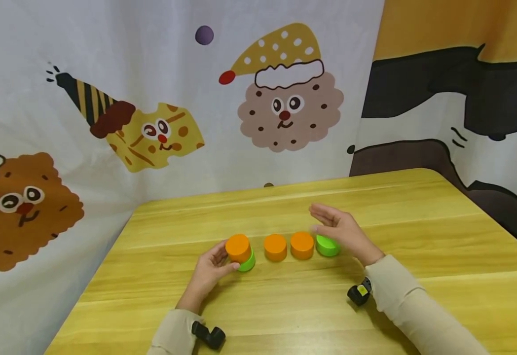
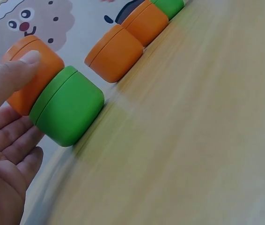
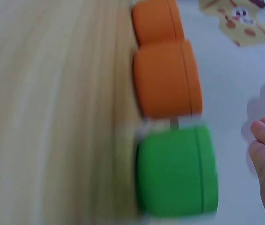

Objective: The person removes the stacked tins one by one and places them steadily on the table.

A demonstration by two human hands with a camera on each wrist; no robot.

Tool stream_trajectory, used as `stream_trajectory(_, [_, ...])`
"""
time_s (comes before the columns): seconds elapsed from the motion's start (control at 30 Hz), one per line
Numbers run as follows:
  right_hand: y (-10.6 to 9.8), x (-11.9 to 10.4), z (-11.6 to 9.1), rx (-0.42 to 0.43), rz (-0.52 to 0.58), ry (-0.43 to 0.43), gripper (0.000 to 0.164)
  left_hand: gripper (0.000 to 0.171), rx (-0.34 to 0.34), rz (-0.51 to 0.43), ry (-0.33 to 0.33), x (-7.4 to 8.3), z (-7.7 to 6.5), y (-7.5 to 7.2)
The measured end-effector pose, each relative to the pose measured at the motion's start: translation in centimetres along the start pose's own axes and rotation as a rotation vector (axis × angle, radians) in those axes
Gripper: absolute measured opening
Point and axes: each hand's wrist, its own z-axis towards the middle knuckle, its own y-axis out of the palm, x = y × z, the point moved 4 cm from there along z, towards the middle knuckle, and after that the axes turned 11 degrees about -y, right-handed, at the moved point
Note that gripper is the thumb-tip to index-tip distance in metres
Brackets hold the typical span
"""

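My left hand (image 1: pixel 208 270) grips a small round orange jar (image 1: pixel 238 247) with a lid, the thumb lying across its side in the left wrist view. That jar sits over a green jar (image 2: pixel 69 110) of the same shape, offset so that part of the green lid shows. On the table to their right stand two more orange jars (image 1: pixel 275 248) (image 3: pixel 167 79) in a row, then a second green jar (image 3: pixel 177 172). Above and behind this last jar is my right hand (image 1: pixel 340 229), fingers extended and nothing held; it partly covers the green jar in the head view.
The jars stand on a yellow wood-grain table (image 1: pixel 285 305). Behind its far edge hangs a white curtain (image 1: pixel 223 162) printed with cartoon figures. Each sleeve cuff carries a small black camera (image 1: pixel 209 336).
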Motion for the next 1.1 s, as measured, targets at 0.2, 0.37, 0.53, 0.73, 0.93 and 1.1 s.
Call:
stream_trajectory(0.2, [3.9, -0.3, 2.4, -0.107, 0.030, -0.048, 0.066, 0.065, -0.011, 0.012, -0.016, -0.1, -0.2, 0.1])
stream_trajectory(0.37, [6.9, -0.6, 3.7, -0.195, 0.019, -0.065, 0.068, 0.065, -0.016, 0.037, -0.017, -0.3, -0.2, 0.2])
stream_trajectory(0.53, [9.1, -0.4, 4.6, -0.264, 0.001, -0.074, 0.070, 0.063, -0.024, 0.039, -0.011, -0.3, -0.2, 0.3])
stream_trajectory(0.73, [10.8, 0.2, 5.1, -0.313, -0.023, -0.064, 0.072, 0.061, -0.021, 0.033, -0.028, -0.4, -0.1, 0.3])
stream_trajectory(0.93, [12.1, 0.7, 5.4, -0.351, -0.063, -0.050, 0.077, 0.059, -0.025, 0.035, -0.038, -0.2, 0.1, 0.4])
stream_trajectory(1.1, [12.8, 0.8, 5.6, -0.375, -0.066, -0.057, 0.075, 0.056, -0.008, 0.048, -0.046, 0.4, -0.3, 0.5])
